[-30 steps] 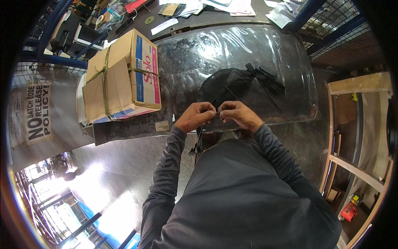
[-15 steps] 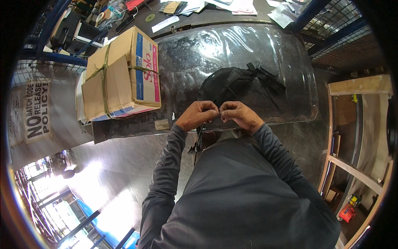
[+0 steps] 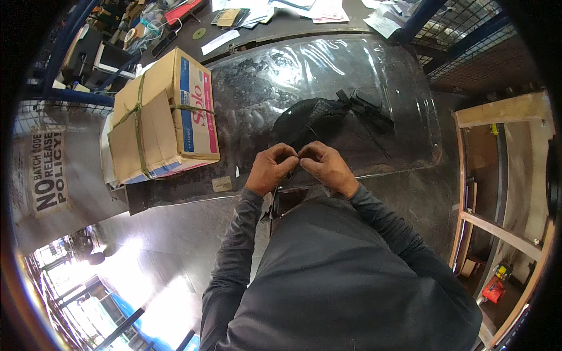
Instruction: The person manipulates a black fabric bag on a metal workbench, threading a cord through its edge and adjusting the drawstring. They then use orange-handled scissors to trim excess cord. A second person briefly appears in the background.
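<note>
My left hand and my right hand meet fingertip to fingertip at the near edge of the table. Both are closed in a pinch. A black strap hangs down below my left hand, seemingly from its fingers. Whatever lies between the fingertips of my right hand is too small to make out. Just beyond my hands, a black mesh item rests on the table, rounded like a bag or cap. Loose black straps trail from its right side.
Clear plastic sheeting covers the dark table. A cardboard box tied with green cord stands at its left. Papers lie along the back surface. Wooden framing is at the right, blue-framed wire mesh at the back right.
The whole view has shifted slightly, so the box and table sit further left. My fingertips have come together, with the right fingers bent differently. The mesh item stays on the table.
</note>
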`<state>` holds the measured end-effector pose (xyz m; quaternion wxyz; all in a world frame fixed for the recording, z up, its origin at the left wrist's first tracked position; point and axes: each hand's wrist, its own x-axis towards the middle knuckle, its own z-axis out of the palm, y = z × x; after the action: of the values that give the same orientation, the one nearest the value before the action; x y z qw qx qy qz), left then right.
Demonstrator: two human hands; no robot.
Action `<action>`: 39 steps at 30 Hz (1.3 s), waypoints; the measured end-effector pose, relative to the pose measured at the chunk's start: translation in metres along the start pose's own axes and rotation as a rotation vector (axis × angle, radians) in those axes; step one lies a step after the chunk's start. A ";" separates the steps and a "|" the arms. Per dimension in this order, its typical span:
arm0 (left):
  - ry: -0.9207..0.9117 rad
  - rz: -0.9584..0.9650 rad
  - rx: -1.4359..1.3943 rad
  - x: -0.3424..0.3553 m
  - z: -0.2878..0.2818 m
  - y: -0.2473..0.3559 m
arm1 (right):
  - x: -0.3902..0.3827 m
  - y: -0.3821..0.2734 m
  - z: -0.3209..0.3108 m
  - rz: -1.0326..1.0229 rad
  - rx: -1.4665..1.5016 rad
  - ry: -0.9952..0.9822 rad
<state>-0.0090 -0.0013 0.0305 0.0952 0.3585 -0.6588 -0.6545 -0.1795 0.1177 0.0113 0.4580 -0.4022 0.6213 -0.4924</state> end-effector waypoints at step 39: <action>0.276 0.281 0.456 0.007 -0.010 -0.047 | -0.006 -0.022 -0.018 0.269 0.335 -0.094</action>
<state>0.0080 -0.0078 -0.0147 0.1906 0.3618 -0.8125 -0.4154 -0.1947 0.1234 0.0362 0.6086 -0.2565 0.5567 -0.5040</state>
